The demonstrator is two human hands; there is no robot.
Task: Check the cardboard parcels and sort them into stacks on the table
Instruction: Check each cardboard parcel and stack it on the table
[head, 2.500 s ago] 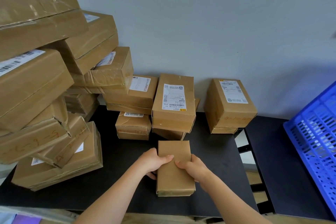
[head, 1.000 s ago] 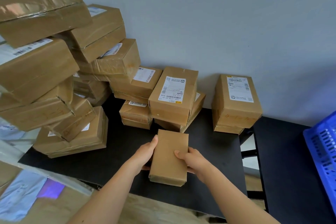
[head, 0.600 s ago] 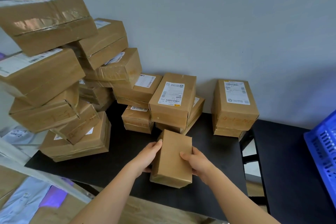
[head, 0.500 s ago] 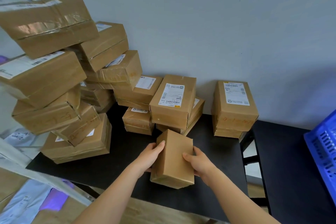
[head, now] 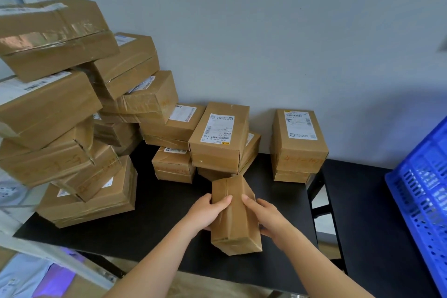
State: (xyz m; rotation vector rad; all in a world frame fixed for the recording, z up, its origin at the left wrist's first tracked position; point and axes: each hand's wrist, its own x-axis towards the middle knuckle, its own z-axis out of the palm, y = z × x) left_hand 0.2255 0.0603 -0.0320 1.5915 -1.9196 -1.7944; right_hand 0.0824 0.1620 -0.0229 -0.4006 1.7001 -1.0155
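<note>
One small unlabelled parcel (head: 234, 220) sits between your two hands, tilted with its far end raised, above the front middle of the black counter (head: 169, 225). Can't tell whether its near lower edge touches the counter.

Your left hand (head: 208, 210) holds the parcel's left side and your right hand (head: 268, 218) its right side. Fingers (head: 219, 203) of both are curled and clamped on the cardboard, thumbs lying over the upper face, tips close together, not touching.

Just behind the parcel: a labelled parcel (head: 220, 138) atop a short stack. Right of it, apart, a second labelled stack (head: 298, 143) at the counter's right edge. Left: a tall, leaning pile (head: 60, 116) of larger taped parcels. Far right: a blue crate (head: 423, 201), partly out of view.
</note>
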